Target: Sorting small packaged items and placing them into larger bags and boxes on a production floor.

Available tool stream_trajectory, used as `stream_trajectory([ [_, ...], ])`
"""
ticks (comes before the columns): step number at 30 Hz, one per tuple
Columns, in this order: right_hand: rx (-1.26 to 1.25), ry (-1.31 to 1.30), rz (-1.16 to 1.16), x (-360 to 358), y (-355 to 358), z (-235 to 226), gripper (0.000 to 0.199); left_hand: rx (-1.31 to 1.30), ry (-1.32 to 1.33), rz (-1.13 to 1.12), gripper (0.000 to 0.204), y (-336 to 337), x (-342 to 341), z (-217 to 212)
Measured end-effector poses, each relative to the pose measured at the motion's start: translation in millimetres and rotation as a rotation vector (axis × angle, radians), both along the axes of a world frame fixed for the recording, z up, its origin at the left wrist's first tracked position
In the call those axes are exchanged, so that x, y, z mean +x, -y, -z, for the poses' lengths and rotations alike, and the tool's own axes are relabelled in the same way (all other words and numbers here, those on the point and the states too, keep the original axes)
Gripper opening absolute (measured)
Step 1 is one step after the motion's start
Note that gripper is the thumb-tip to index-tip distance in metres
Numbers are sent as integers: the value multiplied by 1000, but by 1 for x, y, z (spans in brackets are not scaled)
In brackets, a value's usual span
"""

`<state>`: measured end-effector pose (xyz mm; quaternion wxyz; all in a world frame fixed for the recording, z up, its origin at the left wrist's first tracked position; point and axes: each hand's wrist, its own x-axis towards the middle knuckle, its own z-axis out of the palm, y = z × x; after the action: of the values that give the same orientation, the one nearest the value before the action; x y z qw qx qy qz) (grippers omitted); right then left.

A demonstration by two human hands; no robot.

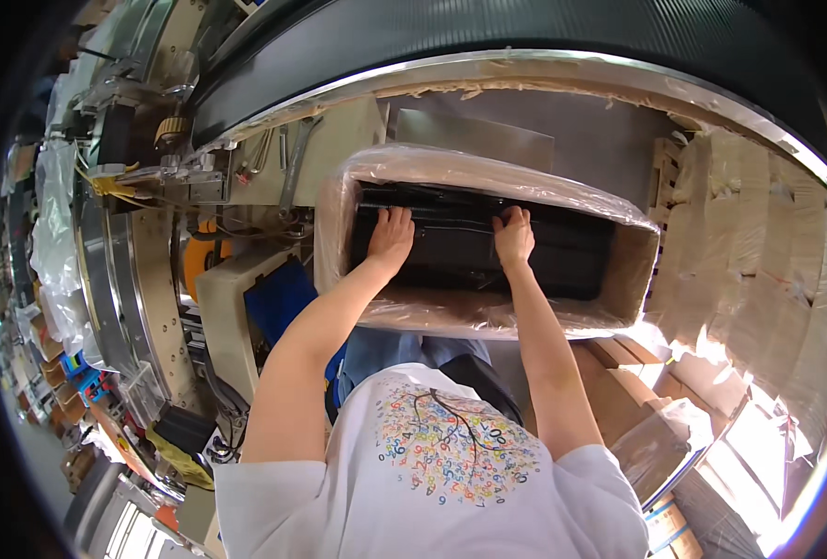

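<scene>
Head view, looking down. Curved metal rim (562,67) arcs across the top, bright and smooth, dark ribbed belt (488,28) beyond it. Stacked cardboard (758,242) at right, tan, matte, taped. Centre: open rectangular cardboard box (632,279), lined with crinkled clear plastic film (451,168) that folds over its edges. Inside lies a long black case (562,252), hard and slightly glossy, filling most of the box. Left hand (391,235) lies flat, fingers spread, palm down on the case's top near its left end; no grip. Right hand (513,235) rests close beside it, fingers curled onto the case's upper edge, loosely closed. Left of the box, a blue panel (278,298) and beige housing (227,317).
</scene>
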<state>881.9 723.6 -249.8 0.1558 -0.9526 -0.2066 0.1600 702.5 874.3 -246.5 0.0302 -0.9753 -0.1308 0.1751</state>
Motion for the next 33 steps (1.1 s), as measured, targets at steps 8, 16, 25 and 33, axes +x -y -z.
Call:
stream_trajectory([
  [8, 67, -157, 205, 13, 11, 0, 21, -37, 392, 79, 24, 17, 73, 5],
  [16, -277, -298, 172, -2, 10, -14, 44, 72, 154, -11, 47, 29, 93, 15],
  [25, 166, -336, 532, 16, 64, 4, 22, 65, 349, -71, 39, 25, 83, 32],
  [33, 50, -923, 1001, 5, 85, 24, 31, -54, 190, -33, 27, 25, 92, 13],
])
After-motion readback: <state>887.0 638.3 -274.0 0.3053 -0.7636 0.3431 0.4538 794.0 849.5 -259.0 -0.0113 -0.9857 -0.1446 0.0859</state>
